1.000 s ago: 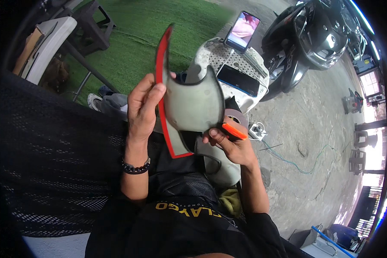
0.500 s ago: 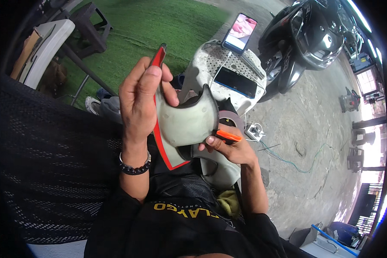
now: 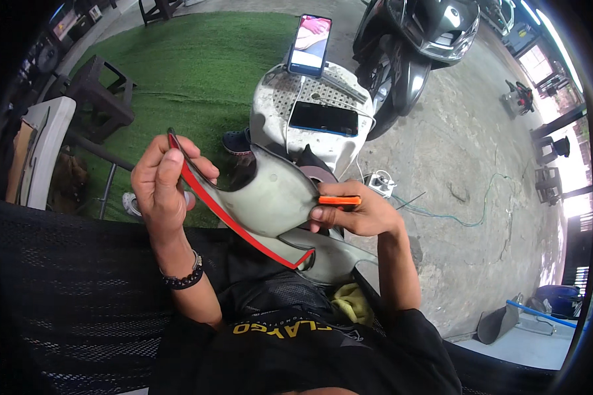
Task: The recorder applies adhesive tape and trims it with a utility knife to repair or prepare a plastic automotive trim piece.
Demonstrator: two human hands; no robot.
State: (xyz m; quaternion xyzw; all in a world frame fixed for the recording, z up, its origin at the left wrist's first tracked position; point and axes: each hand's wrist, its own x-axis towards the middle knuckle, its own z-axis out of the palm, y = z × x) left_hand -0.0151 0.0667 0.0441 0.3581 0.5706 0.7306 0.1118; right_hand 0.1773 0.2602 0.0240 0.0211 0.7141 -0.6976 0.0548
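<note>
My left hand (image 3: 161, 181) grips the upper tip of a curved grey plastic panel (image 3: 270, 201) with a red strip (image 3: 237, 227) along its edge. The panel lies tilted across my lap. At the panel's right edge my right hand (image 3: 359, 214) holds an orange utility knife (image 3: 339, 200), level with the panel. A second grey panel piece (image 3: 333, 253) sits below, partly hidden by the first one and my right wrist.
A white perforated stool (image 3: 277, 108) in front of me carries a dark tablet (image 3: 324, 118) and a lit phone (image 3: 310, 46) propped upright. A scooter (image 3: 415, 46) stands on the concrete at right. Green turf (image 3: 191, 59) lies ahead, with dark stools (image 3: 102, 95) at left.
I have turned the panel from nearly upright to lying flatter, its tip swinging left and down. My left hand slid to the tip. The knife hand stayed by the panel's right edge.
</note>
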